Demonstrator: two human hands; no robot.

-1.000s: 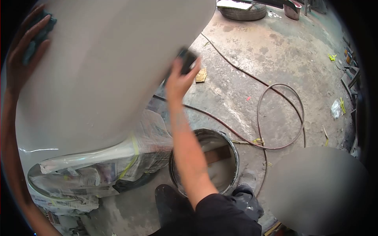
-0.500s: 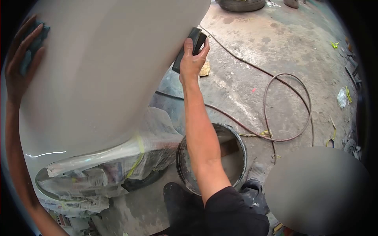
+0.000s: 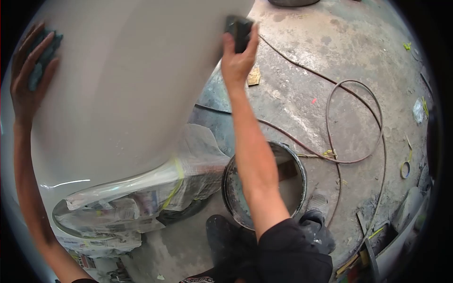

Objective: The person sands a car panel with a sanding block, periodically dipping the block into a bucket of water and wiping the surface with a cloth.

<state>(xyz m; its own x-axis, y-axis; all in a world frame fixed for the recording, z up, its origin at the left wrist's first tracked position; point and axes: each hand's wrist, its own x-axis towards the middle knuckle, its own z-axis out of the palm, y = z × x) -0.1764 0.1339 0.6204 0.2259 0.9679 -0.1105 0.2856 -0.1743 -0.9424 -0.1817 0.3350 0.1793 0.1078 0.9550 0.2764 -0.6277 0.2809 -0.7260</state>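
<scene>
My right hand [image 3: 238,59] grips a dark sanding block [image 3: 239,34] at the right edge of a large smooth grey body panel [image 3: 122,89]. Thumb and fingers clasp the block from its two sides; motion blurs it a little. At the far left, my left hand [image 3: 29,78] lies over a crumpled blue-green sponge or cloth [image 3: 46,59], holding it against the panel. Below the panel, a wheel-like round part is wrapped in newspaper and clear film [image 3: 137,203] with yellow-green tape across it. A few drops sit on the panel's lower part.
Under my right forearm stands a round bucket [image 3: 225,188] with murky liquid and a brown block in it. A hose [image 3: 380,111] loops over the stained concrete floor [image 3: 302,94]. Scraps and a tape roll [image 3: 405,170] lie at right; part of a tyre [image 3: 295,2] shows at top.
My right hand has slid up along the panel's edge with the sanding block, which has turned. My left hand stays on the panel. A blurred round patch at lower right is gone.
</scene>
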